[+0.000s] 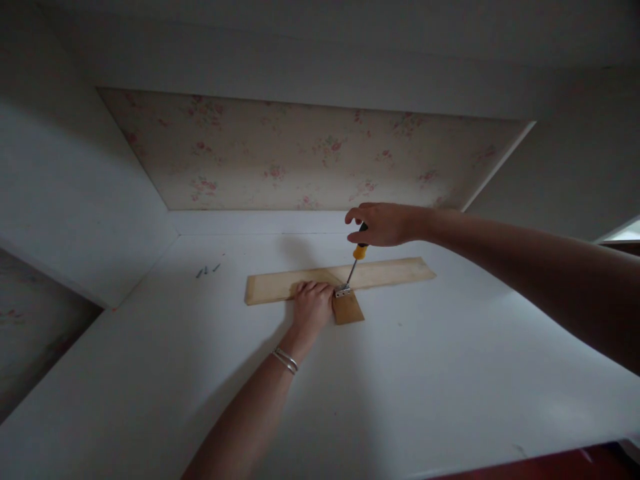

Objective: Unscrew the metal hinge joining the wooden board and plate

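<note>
Screwdriver on hinge, wood strips on white surface
R hand gripping screwdriver handle, tip down on metal hinge where small wood piece meets long wood strip; L hand pressed flat on strip beside hinge, fingers together; loose screws well apart to left

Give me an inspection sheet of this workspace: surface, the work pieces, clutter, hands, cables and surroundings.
Surface: white surface, dimly lit.
Job's things: long wooden strip lying flat; small wooden piece beside it; metal hinge where they meet; screwdriver tip on the hinge.
Clutter: loose screws to the left.
Hands: left hand pressing the wood; right hand gripping the screwdriver handle.
Cables: nothing seen.
Surroundings: floral wallpaper panel behind, white walls around.
</note>
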Demonstrator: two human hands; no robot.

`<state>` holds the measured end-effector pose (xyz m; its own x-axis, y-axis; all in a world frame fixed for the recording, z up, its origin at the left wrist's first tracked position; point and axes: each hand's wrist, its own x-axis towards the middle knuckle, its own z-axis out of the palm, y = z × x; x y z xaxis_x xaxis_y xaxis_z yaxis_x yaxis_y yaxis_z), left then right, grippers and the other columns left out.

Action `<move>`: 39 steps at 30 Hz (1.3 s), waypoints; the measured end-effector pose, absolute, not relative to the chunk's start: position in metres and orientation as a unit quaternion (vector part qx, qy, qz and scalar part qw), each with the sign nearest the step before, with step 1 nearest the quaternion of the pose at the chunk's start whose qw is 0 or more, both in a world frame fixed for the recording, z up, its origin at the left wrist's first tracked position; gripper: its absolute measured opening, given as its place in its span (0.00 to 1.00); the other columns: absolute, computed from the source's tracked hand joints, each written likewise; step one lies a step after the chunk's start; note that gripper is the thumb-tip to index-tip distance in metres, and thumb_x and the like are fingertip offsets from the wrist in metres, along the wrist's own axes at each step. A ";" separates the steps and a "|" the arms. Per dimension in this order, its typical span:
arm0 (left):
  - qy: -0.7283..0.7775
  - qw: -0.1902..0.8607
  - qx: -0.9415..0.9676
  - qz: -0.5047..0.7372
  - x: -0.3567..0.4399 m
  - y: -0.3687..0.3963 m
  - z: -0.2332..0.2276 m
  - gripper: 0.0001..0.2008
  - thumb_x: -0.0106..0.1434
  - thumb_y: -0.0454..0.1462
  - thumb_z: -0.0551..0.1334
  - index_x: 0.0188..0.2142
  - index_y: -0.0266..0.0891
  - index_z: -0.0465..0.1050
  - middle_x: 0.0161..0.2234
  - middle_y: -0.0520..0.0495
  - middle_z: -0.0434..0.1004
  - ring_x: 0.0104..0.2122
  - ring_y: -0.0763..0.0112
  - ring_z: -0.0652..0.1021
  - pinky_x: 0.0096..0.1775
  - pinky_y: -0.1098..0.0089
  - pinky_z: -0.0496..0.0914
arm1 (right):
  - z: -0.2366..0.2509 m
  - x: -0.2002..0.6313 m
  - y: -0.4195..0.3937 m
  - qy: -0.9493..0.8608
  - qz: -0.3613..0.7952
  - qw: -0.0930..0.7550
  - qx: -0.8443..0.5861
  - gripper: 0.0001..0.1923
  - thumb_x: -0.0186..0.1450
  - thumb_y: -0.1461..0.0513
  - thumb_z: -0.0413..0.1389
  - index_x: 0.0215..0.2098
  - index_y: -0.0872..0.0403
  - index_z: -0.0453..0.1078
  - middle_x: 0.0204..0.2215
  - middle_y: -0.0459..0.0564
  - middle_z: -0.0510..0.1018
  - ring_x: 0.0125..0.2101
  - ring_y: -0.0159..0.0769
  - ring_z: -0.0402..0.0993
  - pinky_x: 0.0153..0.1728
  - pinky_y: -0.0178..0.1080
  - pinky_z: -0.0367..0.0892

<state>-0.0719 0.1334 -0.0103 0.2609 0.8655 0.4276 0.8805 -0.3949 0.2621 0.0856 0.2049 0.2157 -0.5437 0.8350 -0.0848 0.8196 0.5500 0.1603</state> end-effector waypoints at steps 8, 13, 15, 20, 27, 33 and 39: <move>-0.551 0.010 -0.796 -0.251 -0.072 0.133 -0.010 0.08 0.67 0.34 0.57 0.36 0.43 0.75 0.37 0.48 0.80 0.41 0.63 0.74 0.45 0.60 0.59 | 0.217 0.089 0.204 0.887 0.052 0.108 0.447 0.22 0.58 0.59 0.56 0.51 0.52 0.69 0.49 0.55 0.75 0.46 0.44 0.73 0.42 0.40 0.64; -0.550 0.007 -0.795 -0.255 -0.071 0.133 -0.009 0.08 0.67 0.34 0.57 0.39 0.43 0.76 0.41 0.47 0.80 0.43 0.63 0.74 0.46 0.60 0.59 | 0.218 0.086 0.203 0.849 0.080 0.118 0.509 0.24 0.64 0.47 0.48 0.50 0.51 0.71 0.43 0.58 0.78 0.43 0.52 0.74 0.38 0.46 0.64; -0.552 0.005 -0.795 -0.252 -0.071 0.133 -0.009 0.08 0.67 0.33 0.57 0.38 0.42 0.76 0.40 0.47 0.80 0.43 0.63 0.74 0.46 0.60 0.59 | 0.217 0.087 0.205 0.853 0.090 0.115 0.501 0.21 0.65 0.52 0.47 0.50 0.51 0.71 0.42 0.57 0.78 0.42 0.50 0.74 0.38 0.46 0.64; -0.552 0.007 -0.795 -0.251 -0.072 0.132 -0.008 0.08 0.67 0.33 0.57 0.36 0.42 0.75 0.38 0.47 0.80 0.42 0.63 0.74 0.46 0.61 0.60 | 0.214 0.090 0.208 0.906 0.026 0.085 0.414 0.25 0.55 0.56 0.60 0.51 0.51 0.70 0.47 0.55 0.75 0.42 0.41 0.73 0.41 0.38 0.65; -0.553 0.005 -0.793 -0.256 -0.071 0.131 -0.007 0.09 0.67 0.33 0.57 0.38 0.43 0.76 0.39 0.48 0.80 0.42 0.63 0.74 0.46 0.61 0.60 | 0.217 0.085 0.204 0.866 0.099 0.092 0.481 0.19 0.66 0.55 0.45 0.49 0.51 0.72 0.45 0.57 0.77 0.44 0.49 0.74 0.39 0.45 0.65; -0.553 0.003 -0.793 -0.254 -0.072 0.131 -0.006 0.08 0.66 0.33 0.57 0.36 0.43 0.76 0.38 0.47 0.80 0.41 0.63 0.74 0.46 0.61 0.60 | 0.213 0.091 0.212 0.904 0.017 0.052 0.424 0.24 0.55 0.58 0.59 0.51 0.51 0.71 0.50 0.56 0.71 0.41 0.40 0.73 0.43 0.38 0.65; -0.553 0.005 -0.794 -0.252 -0.072 0.131 -0.005 0.08 0.66 0.33 0.57 0.36 0.43 0.75 0.38 0.47 0.80 0.41 0.63 0.74 0.45 0.61 0.60 | 0.211 0.086 0.209 0.870 0.055 0.058 0.487 0.27 0.67 0.50 0.45 0.58 0.54 0.66 0.44 0.60 0.76 0.44 0.47 0.73 0.44 0.44 0.64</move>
